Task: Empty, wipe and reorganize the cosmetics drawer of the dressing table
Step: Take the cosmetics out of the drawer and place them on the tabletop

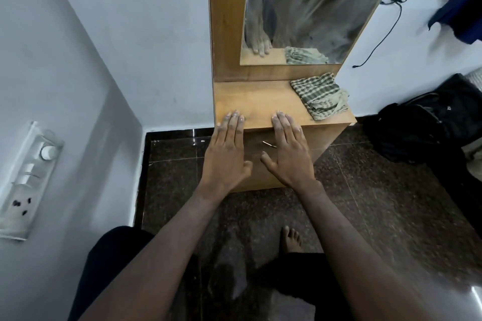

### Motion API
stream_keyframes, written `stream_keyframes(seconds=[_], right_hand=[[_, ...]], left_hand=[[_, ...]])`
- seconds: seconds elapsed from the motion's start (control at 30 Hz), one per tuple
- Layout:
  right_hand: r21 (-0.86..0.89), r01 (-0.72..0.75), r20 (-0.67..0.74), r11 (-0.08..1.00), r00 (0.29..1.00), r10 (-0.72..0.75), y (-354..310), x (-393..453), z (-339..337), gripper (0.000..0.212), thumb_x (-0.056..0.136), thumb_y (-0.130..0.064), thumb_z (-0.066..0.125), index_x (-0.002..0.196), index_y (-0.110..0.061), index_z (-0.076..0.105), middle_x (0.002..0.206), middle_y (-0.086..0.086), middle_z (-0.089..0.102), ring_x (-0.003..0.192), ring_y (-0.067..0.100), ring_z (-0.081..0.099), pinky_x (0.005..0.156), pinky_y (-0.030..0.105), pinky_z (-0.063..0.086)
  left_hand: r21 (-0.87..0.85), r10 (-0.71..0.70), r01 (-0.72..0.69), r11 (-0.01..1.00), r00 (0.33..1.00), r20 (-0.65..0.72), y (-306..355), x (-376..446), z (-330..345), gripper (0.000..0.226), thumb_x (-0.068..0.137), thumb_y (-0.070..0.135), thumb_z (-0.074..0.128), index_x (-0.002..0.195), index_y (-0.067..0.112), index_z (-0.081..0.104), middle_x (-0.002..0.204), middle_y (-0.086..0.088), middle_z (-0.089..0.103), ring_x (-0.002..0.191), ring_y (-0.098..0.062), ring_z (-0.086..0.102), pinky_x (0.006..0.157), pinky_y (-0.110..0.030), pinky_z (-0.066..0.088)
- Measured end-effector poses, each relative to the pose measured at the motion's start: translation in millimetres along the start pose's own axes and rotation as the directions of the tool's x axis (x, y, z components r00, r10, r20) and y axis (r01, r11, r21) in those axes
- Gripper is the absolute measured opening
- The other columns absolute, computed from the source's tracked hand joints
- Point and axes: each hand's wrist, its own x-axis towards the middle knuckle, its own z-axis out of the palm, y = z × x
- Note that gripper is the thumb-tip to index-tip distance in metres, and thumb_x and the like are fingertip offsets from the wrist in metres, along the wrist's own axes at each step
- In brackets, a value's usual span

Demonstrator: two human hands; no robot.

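A wooden dressing table [255,98] with a tall mirror [307,8] stands against the wall. Its drawer front [313,138] is closed below the top, with a small metal handle [269,144] between my hands. My left hand [227,151] and my right hand [289,154] are both stretched out flat, fingers straight, fingertips resting on the front edge of the tabletop. Neither hand holds anything. A crumpled green checked cloth [322,96] lies on the right side of the tabletop.
A white wall with a switch panel [28,180] stands close on the left. Dark bags [427,128] sit on the floor at the right, beside a hanging black cable [388,26]. My bare foot [290,240] is on the dark tiled floor [378,203].
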Motion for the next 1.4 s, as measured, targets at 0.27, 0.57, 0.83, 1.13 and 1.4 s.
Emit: stream_keyframes(seconds=[0.27, 0.57, 0.83, 1.13, 1.4], right_hand=[[0.011, -0.03, -0.021, 0.999, 0.999, 0.03, -3.9, -19.1, -3.4, 0.097, 0.089, -0.033, 0.067, 0.168, -0.01, 0.016, 0.177, 0.006, 0.013, 0.164, 0.023, 0.007, 0.131, 0.048, 0.022], [0.189, -0.099, -0.108, 0.977, 0.987, 0.121, 33.8, -13.8, 18.3, 0.036, 0.091, -0.011, 0.07, 0.124, 0.001, 0.062, 0.125, 0.018, 0.059, 0.119, 0.036, 0.057, 0.103, 0.043, 0.049], [0.08, -0.048, 0.175, 0.996, 0.984, 0.033, 33.6, -5.5, 27.1, 0.05, 0.085, -0.029, 0.063, 0.131, -0.012, 0.06, 0.129, 0.01, 0.062, 0.13, 0.034, 0.048, 0.113, 0.046, 0.043], [0.177, -0.025, 0.19, 0.984, 0.982, -0.009, 44.6, -37.8, 0.3, 0.019, 0.093, -0.024, 0.064, 0.109, -0.016, 0.07, 0.108, 0.003, 0.07, 0.111, 0.028, 0.059, 0.085, 0.045, 0.056], [0.282, 0.017, -0.398, 0.959, 0.912, 0.101, 58.3, -53.4, -30.9, 0.01, 0.092, -0.003, 0.07, 0.1, -0.004, 0.076, 0.099, 0.01, 0.073, 0.094, 0.028, 0.066, 0.086, 0.039, 0.054]], left_hand=[[-0.016, -0.003, 0.003, 1.0, 0.999, -0.052, 2.5, -16.7, 9.3, 0.108, 0.086, 0.034, 0.061, 0.168, 0.003, -0.002, 0.178, -0.013, -0.006, 0.165, -0.027, -0.005, 0.133, -0.049, 0.013], [-0.084, 0.039, -0.052, 0.995, 0.987, -0.156, -8.4, -12.5, 21.6, 0.087, 0.095, 0.026, 0.058, 0.167, 0.003, 0.017, 0.176, -0.012, 0.016, 0.165, -0.026, 0.01, 0.132, -0.047, 0.019], [-0.12, 0.087, -0.11, 0.987, 0.979, -0.183, -4.8, -12.0, 22.9, 0.079, 0.097, 0.023, 0.06, 0.165, 0.004, 0.026, 0.174, -0.01, 0.024, 0.163, -0.026, 0.018, 0.129, -0.048, 0.026], [-0.224, 0.076, -0.113, 0.968, 0.983, -0.167, -8.3, -18.9, 11.3, 0.062, 0.102, 0.026, 0.059, 0.16, 0.011, 0.042, 0.17, -0.006, 0.031, 0.158, -0.025, 0.027, 0.128, -0.046, 0.03], [-0.341, 0.076, -0.082, 0.937, 0.997, -0.031, -4.5, -37.6, 4.3, 0.04, 0.105, 0.049, 0.048, 0.128, 0.022, 0.065, 0.121, 0.006, 0.062, 0.115, -0.015, 0.053, 0.081, -0.035, 0.056]])
